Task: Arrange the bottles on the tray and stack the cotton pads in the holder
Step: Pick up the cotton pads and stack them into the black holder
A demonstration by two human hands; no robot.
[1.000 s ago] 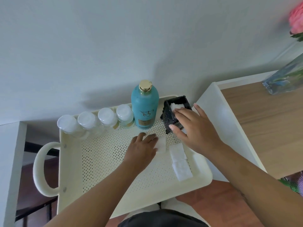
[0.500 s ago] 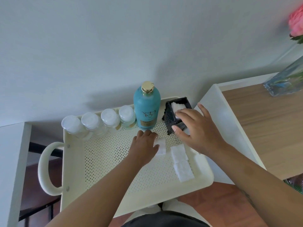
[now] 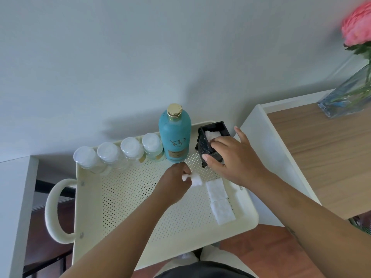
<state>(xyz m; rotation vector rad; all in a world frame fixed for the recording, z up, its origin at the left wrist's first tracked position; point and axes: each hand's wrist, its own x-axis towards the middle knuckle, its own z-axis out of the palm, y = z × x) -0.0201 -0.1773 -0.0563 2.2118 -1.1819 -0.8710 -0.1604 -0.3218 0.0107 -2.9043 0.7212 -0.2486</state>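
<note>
A cream perforated tray (image 3: pixel 128 207) carries a row of several small clear bottles with white caps (image 3: pixel 118 153) along its back edge. Beside them stands a tall teal bottle (image 3: pixel 174 137) with a gold cap. At the back right a black square holder (image 3: pixel 204 145) has white cotton pads inside. My right hand (image 3: pixel 234 159) grips the holder's front, fingers over its rim. My left hand (image 3: pixel 174 183) pinches a white cotton pad (image 3: pixel 195 179) just off the tray floor. Two more cotton pads (image 3: pixel 218 201) lie flat at the tray's right.
A wooden-topped white table (image 3: pixel 321 157) stands right of the tray, with a glass vase (image 3: pixel 347 95) holding a pink flower (image 3: pixel 357 27). The wall is close behind. The tray's loop handle (image 3: pixel 52 207) sticks out left, beside a white shelf edge (image 3: pixel 14 207).
My left hand went from lying flat over a cotton pad to pinching it and lifting its edge. The right hand stayed on the holder.
</note>
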